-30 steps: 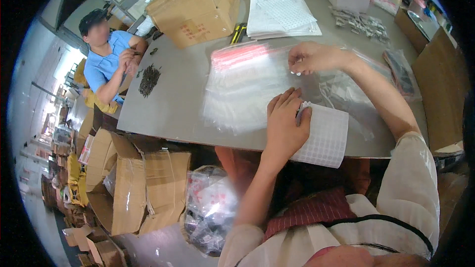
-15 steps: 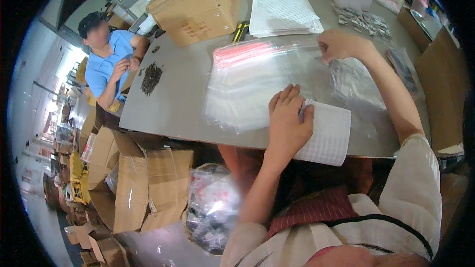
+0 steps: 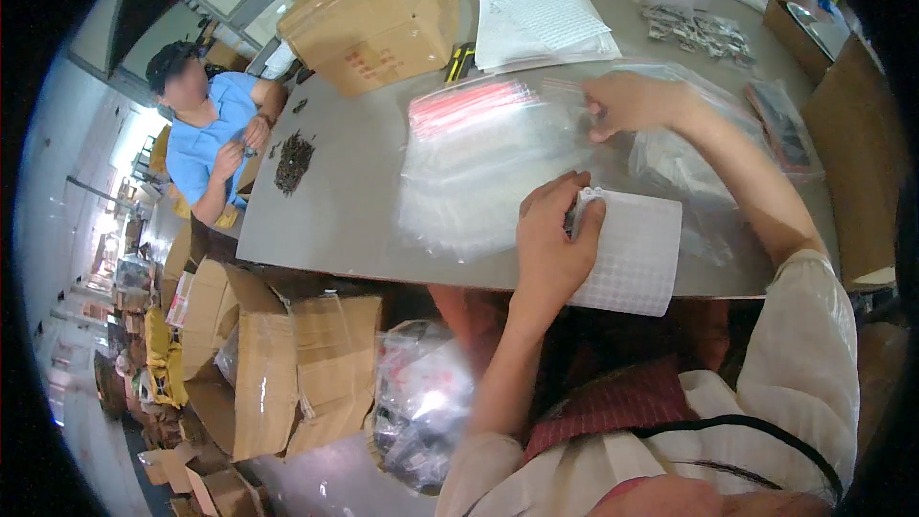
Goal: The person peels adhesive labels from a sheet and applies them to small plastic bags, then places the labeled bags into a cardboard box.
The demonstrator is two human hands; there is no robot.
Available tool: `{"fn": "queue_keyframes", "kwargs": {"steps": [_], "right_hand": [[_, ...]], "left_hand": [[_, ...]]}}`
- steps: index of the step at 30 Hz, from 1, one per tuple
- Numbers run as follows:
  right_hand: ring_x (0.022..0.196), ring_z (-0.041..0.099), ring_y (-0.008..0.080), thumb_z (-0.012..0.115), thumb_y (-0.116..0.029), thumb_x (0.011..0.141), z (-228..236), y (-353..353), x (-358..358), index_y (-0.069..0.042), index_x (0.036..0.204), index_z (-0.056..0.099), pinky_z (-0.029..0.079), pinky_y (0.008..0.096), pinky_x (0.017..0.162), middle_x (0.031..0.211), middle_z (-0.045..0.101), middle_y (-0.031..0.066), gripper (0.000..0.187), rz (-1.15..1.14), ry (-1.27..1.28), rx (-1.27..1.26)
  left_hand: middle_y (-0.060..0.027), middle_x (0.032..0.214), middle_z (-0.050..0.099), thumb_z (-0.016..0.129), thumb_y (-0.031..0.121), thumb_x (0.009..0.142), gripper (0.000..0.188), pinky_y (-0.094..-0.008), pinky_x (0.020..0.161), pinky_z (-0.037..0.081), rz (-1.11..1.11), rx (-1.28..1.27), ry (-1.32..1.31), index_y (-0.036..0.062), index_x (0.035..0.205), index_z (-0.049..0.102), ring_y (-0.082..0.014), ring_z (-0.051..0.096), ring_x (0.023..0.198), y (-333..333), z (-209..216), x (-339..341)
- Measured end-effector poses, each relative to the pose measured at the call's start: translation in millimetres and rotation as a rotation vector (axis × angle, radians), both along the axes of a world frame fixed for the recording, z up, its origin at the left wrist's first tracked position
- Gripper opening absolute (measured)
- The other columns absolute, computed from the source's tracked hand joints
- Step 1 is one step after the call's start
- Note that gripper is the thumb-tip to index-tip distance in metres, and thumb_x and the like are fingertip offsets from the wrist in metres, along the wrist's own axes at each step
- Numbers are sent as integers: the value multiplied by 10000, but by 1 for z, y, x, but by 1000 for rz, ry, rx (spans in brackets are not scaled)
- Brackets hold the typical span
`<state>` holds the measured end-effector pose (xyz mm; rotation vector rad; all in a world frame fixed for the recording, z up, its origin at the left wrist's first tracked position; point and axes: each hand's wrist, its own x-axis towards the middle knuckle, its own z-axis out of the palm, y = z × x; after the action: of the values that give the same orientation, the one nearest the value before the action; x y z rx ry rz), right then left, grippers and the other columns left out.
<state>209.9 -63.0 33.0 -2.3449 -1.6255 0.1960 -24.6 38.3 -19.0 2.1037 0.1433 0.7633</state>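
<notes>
My left hand is closed on the left edge of a white grid-patterned sheet of stickers, its thumb lying over the top. Something small and dark shows beside that thumb, too covered to name. Farther up the table, my right hand has its fingers pinched at the top edge of a clear plastic bag, whose exact outline is hard to make out. Left of both hands lies a stack of clear zip bags with red-striped tops. More loose clear bags lie under my right forearm.
Printed papers, a yellow-and-black cutter and a cardboard box stand toward the back. Small metal parts lie at the far right. A person in blue sits by a pile of small dark pieces. Open cartons are below the table.
My right hand has moved a little left and nearer, toward the stacked bags. My left hand keeps hold of the sticker sheet, which has barely shifted.
</notes>
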Motion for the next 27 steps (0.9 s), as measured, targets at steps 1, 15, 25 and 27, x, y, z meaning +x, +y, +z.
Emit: {"fn": "queue_keyframes", "kwargs": {"steps": [1,15,25,27], "right_hand": [[937,645,366,784,-211,799,11,-4,3,-5,1044,567,500,446,776,977,664,168,387,-75,-8,-86],[842,636,347,687,-92,870,44,1,-84,-12,930,577,505,435,742,859,631,157,148,366,166,149],[822,614,305,675,-24,852,46,2,-94,-24,925,568,497,399,751,833,596,125,129,559,10,340],[792,614,243,668,-30,869,51,8,-80,-20,934,585,502,363,730,826,604,97,106,445,144,380]], "left_hand": [[-165,1153,705,689,152,908,312,-360,878,516,4,-1,-6,47,1201,690,-281,662,1003,2,1,-2],[-124,755,511,568,144,998,167,-309,663,424,44,-216,65,-20,1022,589,-149,462,714,7,3,-4],[-223,947,637,525,82,995,160,-404,844,464,29,-455,59,-44,1040,613,-362,591,897,7,5,-5],[-237,1158,652,501,83,990,203,-474,1049,398,244,167,-128,-57,1072,623,-404,582,1168,4,1,0]]}}
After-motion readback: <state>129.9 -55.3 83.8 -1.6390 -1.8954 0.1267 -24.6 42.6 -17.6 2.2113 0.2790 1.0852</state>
